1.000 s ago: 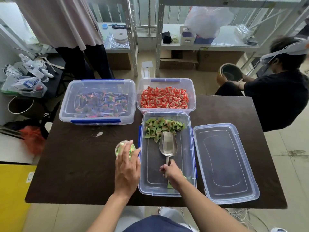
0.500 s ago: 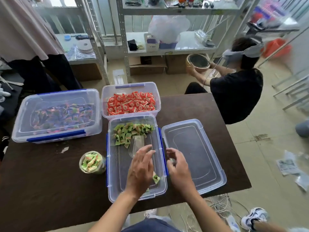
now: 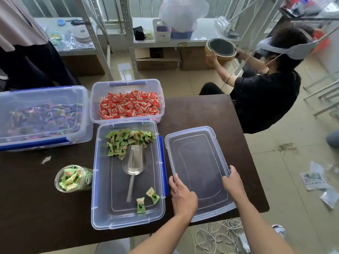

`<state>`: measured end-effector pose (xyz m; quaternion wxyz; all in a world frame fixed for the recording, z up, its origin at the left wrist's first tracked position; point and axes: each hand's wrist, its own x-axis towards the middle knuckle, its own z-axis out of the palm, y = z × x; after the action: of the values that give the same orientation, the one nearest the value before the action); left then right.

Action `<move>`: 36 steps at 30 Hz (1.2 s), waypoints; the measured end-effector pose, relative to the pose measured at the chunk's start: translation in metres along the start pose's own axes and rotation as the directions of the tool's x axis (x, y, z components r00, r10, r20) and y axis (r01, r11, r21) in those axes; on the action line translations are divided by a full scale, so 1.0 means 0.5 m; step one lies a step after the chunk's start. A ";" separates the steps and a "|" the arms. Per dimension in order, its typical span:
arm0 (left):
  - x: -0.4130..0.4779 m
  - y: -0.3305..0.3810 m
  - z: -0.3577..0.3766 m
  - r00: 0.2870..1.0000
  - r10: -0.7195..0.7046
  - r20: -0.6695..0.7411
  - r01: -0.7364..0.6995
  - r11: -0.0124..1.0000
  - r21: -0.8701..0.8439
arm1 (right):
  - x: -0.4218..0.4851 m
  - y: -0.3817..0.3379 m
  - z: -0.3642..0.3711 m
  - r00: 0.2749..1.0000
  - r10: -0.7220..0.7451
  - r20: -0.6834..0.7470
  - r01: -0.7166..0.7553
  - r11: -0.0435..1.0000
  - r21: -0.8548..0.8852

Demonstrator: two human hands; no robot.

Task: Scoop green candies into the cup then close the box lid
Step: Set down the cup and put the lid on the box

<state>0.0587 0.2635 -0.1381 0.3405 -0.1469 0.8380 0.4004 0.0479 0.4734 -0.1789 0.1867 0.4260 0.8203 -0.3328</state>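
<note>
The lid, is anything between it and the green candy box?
Nothing I can see. The lid lies right beside the open box, held by the left hand and right hand. The scoop lies flat inside the box.

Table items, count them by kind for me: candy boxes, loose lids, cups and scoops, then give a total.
Boxes: 3 (mixed-candy box, red-candy box, green-candy box)
Loose lids: 1 (loose lid)
Cups: 1 (cup)
Scoops: 1 (scoop)
Total: 6
</note>
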 end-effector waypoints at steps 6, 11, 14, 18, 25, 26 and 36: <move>0.017 0.004 -0.006 0.989 -0.048 0.140 0.047 0.999 0.013 | -0.008 -0.015 -0.030 0.996 -0.047 -0.078 0.046 0.999 -0.006; -0.006 0.014 -0.033 0.979 0.081 0.187 -0.103 0.988 0.115 | -0.082 -0.097 -0.127 0.958 -0.279 -0.069 0.274 0.959 -0.075; -0.047 0.056 -0.064 0.951 0.197 0.238 -0.169 0.977 -0.134 | -0.158 -0.152 -0.154 0.905 -0.424 -0.045 0.417 0.902 -0.109; -0.101 0.144 -0.105 0.943 0.304 0.132 -0.225 0.879 -0.420 | -0.257 -0.210 -0.146 0.814 -0.581 0.013 0.576 0.804 -0.150; -0.095 0.163 -0.223 0.984 0.166 -0.056 -0.175 0.892 -0.417 | -0.338 -0.240 -0.089 0.677 -0.727 0.116 0.734 0.677 -0.044; -0.095 0.155 -0.241 0.985 0.164 -0.062 -0.175 0.900 -0.398 | -0.338 -0.242 -0.084 0.669 -0.733 0.120 0.739 0.674 -0.005; -0.123 0.004 -0.447 0.958 0.286 -0.035 -0.223 0.659 -0.719 | -0.252 -0.208 0.014 0.928 -0.303 0.216 0.279 0.951 0.133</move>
<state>0.0013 0.0909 0.0053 0.2306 -0.1327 0.6134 0.7436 0.0341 0.3531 -0.0692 0.2091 0.2661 0.8289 -0.4454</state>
